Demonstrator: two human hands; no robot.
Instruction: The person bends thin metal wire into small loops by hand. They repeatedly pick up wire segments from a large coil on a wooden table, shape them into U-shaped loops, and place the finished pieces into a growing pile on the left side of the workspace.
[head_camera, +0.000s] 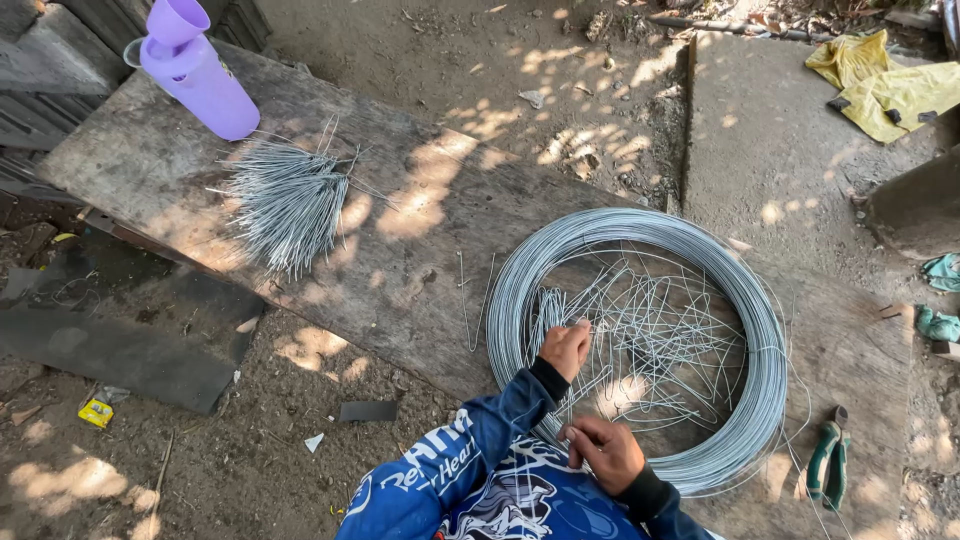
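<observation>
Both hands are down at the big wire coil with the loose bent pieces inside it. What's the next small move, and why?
Probably gather the loose bent grey wire pieces with the left hand, which already touches them inside the round coil of grey steel wire. The right hand sits at the coil's near edge, pinching wire. A finished bundle of cut wires lies farther along the weathered wooden plank, so they likely belong there.

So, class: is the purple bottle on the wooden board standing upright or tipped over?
Tipped over. The purple bottle lies on its side on the board, its cap end pointing to the upper left corner.
</observation>
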